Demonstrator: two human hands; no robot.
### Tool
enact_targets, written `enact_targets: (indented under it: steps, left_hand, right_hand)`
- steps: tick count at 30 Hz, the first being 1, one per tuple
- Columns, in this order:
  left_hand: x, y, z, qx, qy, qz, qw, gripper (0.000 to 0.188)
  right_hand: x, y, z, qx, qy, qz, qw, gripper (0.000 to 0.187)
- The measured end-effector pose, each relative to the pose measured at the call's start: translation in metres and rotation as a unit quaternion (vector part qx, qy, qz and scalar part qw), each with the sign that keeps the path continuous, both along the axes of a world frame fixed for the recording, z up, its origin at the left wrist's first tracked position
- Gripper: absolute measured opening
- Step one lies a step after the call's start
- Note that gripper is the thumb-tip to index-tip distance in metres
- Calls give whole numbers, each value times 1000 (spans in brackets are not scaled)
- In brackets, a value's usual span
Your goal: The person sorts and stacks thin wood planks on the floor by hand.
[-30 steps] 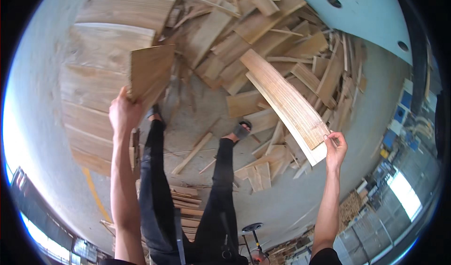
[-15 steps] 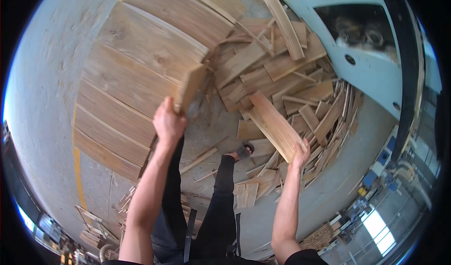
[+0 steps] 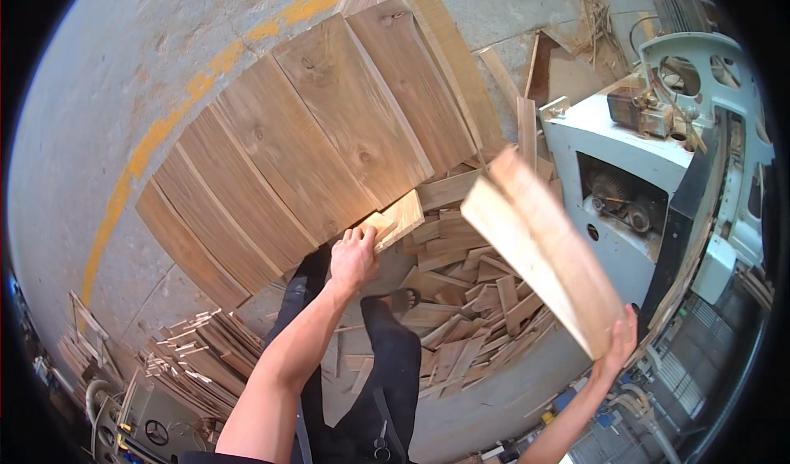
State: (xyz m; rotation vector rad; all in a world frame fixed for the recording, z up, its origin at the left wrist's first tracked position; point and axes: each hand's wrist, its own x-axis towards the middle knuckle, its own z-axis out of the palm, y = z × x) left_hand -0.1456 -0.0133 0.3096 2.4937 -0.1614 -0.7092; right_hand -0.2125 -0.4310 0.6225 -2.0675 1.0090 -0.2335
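Note:
My left hand [image 3: 354, 258] is closed around the near end of a short pale wooden board [image 3: 403, 215], by the edge of a row of wide planks [image 3: 321, 127]. A smaller pale piece shows at its fingertips; whether it is separate I cannot tell. Out to the right, my right hand [image 3: 617, 342] grips the lower end of a longer wooden board [image 3: 547, 254], raised and tilted with its far end toward the upper left. One side looks pale, the other reddish. Motion blurs it, so I cannot tell whether it is one board or two together.
Loose offcuts [image 3: 461, 308] lie heaped on the floor beyond my foot [image 3: 401, 301]. A pale blue machine [image 3: 568, 147] with an open housing stands at the right. Thin wood strips [image 3: 202, 349] are stacked at the lower left. A yellow line [image 3: 152, 147] curves across the concrete.
My view has swung toward the right. The right hand has lifted its board from over the offcut pile, out to the right. The left hand's board has gone from upright to lower and flatter beside the planks.

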Motion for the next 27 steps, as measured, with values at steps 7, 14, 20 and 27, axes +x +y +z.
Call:
enact_targets:
  steps: [7,14,20,27]
  left_hand:
    - [-20,-25,4,0,10,13,1000,45]
    - [-32,-42,0,27,13,21,999,51]
    - [-4,-21,5,45,10,61,997,47]
    - [17,-23,8,63,32,48,996,42]
  right_hand:
    - [137,-8,-167,343,-125,-140,920,54]
    - [217,64,-378,584,-108,-123,795,58]
    - [178,67,-484,618,-34,-69,782,57]
    - [185,57,-475,461,128,65,876,55]
